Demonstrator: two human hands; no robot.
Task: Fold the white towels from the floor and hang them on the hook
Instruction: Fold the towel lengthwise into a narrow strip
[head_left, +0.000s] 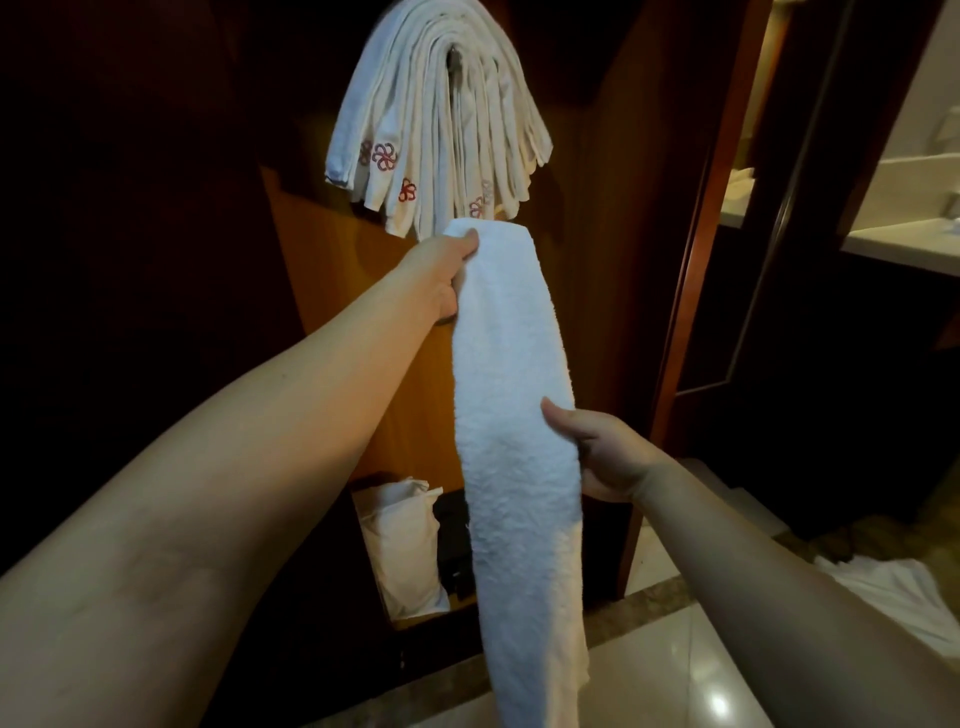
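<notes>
A long white towel (514, 415), folded into a narrow strip, hangs in front of me. My left hand (441, 270) pinches its top end, just below the hung towels. My right hand (605, 452) grips the strip's right edge about halfway down. Several folded white towels (441, 119) with red flower emblems drape over a hook (456, 60) on the wooden panel above; the hook is mostly hidden by them. More white towels (888, 597) lie crumpled on the floor at the lower right.
An orange-brown wooden wardrobe panel (322, 270) stands behind the towel. Its low shelf holds a white bag (402, 545) and a dark box (454, 551). A dark door frame (727, 218) and a lit bathroom counter (904, 239) are at right. Glossy tile floor (691, 670) lies below.
</notes>
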